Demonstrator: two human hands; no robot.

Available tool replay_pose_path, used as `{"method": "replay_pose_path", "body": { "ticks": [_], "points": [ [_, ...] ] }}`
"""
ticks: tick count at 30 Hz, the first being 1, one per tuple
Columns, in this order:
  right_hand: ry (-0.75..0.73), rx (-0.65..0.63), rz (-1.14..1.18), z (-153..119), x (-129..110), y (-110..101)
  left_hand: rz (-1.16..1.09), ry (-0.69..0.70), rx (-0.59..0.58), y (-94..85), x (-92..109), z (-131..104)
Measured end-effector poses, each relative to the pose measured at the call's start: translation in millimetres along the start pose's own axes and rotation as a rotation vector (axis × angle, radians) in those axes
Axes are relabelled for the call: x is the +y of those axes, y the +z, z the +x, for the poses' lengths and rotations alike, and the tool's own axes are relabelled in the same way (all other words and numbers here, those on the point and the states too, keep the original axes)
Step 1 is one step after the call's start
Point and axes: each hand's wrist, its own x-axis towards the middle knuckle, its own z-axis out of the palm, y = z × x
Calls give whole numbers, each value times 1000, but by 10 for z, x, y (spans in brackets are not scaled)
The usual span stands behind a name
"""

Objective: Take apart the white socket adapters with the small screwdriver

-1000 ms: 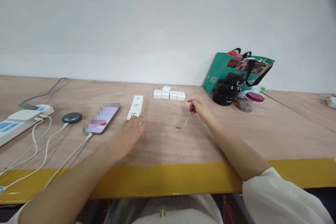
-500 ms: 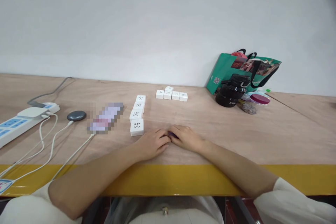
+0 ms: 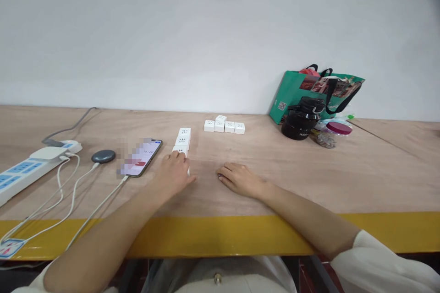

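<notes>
Head view: right of the one phone (image 3: 147,158), a column of white sockets (image 3: 183,140) runs away from the nearer left hand (image 3: 176,172), three showing past fingers bent over its near end; whether they grip, I cannot tell. Farther right of the phone, beyond it, cluster five more sockets (image 3: 219,127); level with its near end, the right hand (image 3: 239,179) curls round one mostly hidden purple thing (image 3: 220,175).

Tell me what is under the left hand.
The left hand partly hides a white socket; a white edge also shows at its right. Whatever else lies beneath is covered.
</notes>
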Motion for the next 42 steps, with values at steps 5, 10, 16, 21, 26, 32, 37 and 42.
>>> {"method": "replay_pose_path", "body": {
  "ticks": [5,10,16,21,26,32,37,42],
  "points": [
    [25,31,68,27,32,-6,-149,180,-17,34,139,-59],
    [334,452,542,102,190,-179,-539,256,60,294,296,3],
    [467,806,1149,216,131,-521,-911,139,87,500,492,208],
    [383,750,1180,248,-12,-461,-979,99,56,479,522,261],
    [354,736,1128,245,6,-372,-983,110,46,482,516,258],
    [240,687,1001,200,29,-379,-974,118,28,496,524,253],
    [95,599,704,160,-24,-474,-954,180,-9,490,501,245],
    [0,635,587,171,-41,-592,-921,268,17,512,475,233]
  ]
}}
